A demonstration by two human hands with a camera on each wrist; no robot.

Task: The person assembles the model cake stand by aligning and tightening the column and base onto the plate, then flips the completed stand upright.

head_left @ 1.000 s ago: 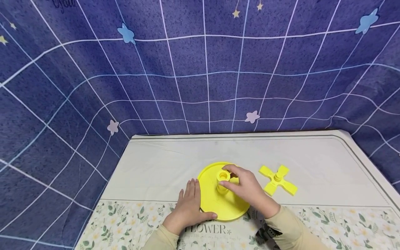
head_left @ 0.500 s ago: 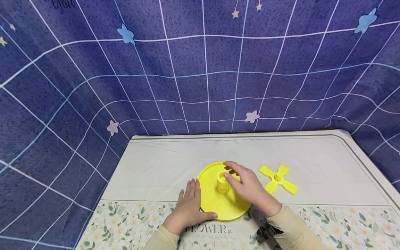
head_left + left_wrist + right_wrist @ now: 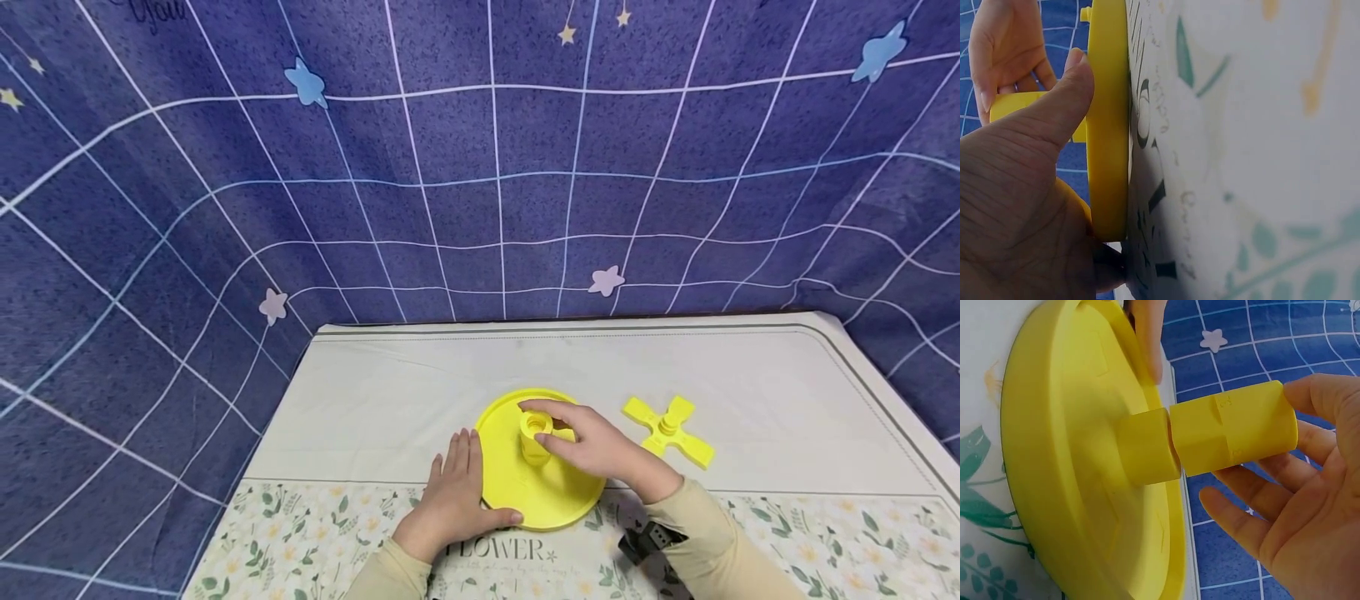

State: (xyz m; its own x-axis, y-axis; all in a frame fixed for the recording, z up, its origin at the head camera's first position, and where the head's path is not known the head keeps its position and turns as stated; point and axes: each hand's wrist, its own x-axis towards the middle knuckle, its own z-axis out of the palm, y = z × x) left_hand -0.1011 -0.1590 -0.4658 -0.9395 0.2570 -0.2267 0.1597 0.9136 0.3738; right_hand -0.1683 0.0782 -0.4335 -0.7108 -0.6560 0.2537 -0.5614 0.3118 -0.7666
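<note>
A round yellow base (image 3: pixel 510 492) with a raised rim lies on the table. From its middle rises a short stub (image 3: pixel 1147 447), topped by a hollow yellow cylinder (image 3: pixel 1235 428) with flat faces; a thin uneven seam shows between the two. My right hand (image 3: pixel 592 446) holds the cylinder's upper end between thumb and fingers. My left hand (image 3: pixel 448 500) rests at the base's left side, fingers straight along the edge, thumb (image 3: pixel 1075 81) over the near rim. A yellow four-armed cross piece (image 3: pixel 667 429) with a central peg lies right of the base.
A white tablecloth (image 3: pixel 405 375) with a flower-printed front band covers the table. Blue gridded cloth (image 3: pixel 465 167) with stars hangs behind and at both sides. A black device (image 3: pixel 648 540) is strapped at the right wrist.
The right hand loosened its fingers off the cylinder half a second ago and now holds its top again. The cylinder has turned a little. The left hand and base have stayed in place.
</note>
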